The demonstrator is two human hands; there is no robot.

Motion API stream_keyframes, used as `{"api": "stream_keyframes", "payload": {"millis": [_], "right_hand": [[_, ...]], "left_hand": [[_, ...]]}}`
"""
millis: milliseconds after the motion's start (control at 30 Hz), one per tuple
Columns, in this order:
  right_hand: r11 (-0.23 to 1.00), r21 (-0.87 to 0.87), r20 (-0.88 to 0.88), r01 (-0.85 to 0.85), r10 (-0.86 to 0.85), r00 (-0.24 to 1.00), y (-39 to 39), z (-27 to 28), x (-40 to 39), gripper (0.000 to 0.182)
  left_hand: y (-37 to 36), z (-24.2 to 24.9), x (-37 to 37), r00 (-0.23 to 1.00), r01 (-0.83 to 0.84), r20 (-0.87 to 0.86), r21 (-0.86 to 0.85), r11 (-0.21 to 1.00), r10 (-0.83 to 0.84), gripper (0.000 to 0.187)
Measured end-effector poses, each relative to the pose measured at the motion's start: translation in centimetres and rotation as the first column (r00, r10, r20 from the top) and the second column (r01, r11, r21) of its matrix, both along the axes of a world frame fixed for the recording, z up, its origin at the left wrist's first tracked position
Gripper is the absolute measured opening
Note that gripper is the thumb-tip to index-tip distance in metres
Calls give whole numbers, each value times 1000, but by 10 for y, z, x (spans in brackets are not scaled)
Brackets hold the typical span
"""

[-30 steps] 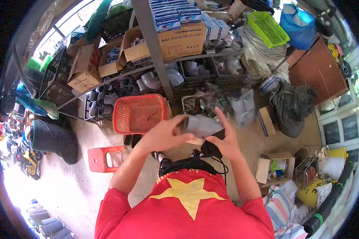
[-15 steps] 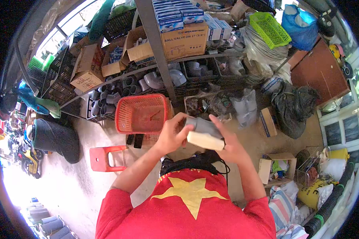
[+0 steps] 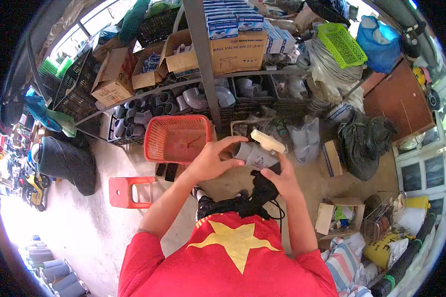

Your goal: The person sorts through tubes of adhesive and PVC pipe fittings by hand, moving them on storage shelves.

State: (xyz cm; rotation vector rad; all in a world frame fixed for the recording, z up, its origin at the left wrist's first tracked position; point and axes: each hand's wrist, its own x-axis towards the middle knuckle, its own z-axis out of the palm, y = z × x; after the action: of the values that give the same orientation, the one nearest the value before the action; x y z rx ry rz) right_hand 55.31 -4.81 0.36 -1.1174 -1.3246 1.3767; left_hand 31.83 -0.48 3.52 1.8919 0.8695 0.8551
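Note:
Between my two hands is a grey plastic ball valve (image 3: 256, 157) with a cream bar handle (image 3: 267, 141) on its far side. Small dark markings show on the grey body. My left hand (image 3: 210, 161) grips the valve's left end, with its thumb on the near side and index finger over the top. At the other end, my right hand (image 3: 284, 179) has its fingers by the handle and its thumb near the body. A black cloth-like item (image 3: 265, 187) hangs just below the valve, close to my right thumb.
A red plastic basket (image 3: 153, 141) stands ahead to the left, with a red stool (image 3: 121, 192) nearer me. Behind, a metal rack post (image 3: 201, 54) rises before crates of grey pipe fittings (image 3: 166, 101) and a ball valve carton (image 3: 238, 52). An open cardboard box (image 3: 324, 218) lies to the right.
The valve has turned over in my hands: its cream handle was toward me and is now on the far side. The right fingers have shifted around it. The view has moved slightly.

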Motion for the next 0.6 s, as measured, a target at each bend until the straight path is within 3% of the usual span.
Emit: {"api": "stream_keyframes", "payload": {"millis": [133, 233, 300, 367, 467, 600], "right_hand": [[987, 155, 317, -47, -5, 948, 7, -5, 10, 88], [939, 344, 360, 30, -161, 919, 10, 14, 11, 95], [956, 256, 187, 147, -198, 962, 10, 3, 22, 97], [947, 188, 49, 260, -274, 961, 8, -4, 29, 97], [965, -11, -463, 262, -238, 854, 4, -18, 30, 96], [964, -169, -590, 206, -266, 762, -3, -15, 27, 96]], "left_hand": [[-10, -36, 12, 947, -49, 286, -318, 947, 145, 47], [-7, -42, 19, 911, -23, 333, -549, 835, 243, 43], [0, -52, 6, 906, -31, 279, -708, 706, 319, 47], [1, -56, -2, 858, -94, 318, -674, 733, 403, 44], [-2, -63, -16, 791, -112, 375, -688, 717, 483, 43], [-8, -78, -27, 751, -95, 412, -706, 702, 516, 47]]}}
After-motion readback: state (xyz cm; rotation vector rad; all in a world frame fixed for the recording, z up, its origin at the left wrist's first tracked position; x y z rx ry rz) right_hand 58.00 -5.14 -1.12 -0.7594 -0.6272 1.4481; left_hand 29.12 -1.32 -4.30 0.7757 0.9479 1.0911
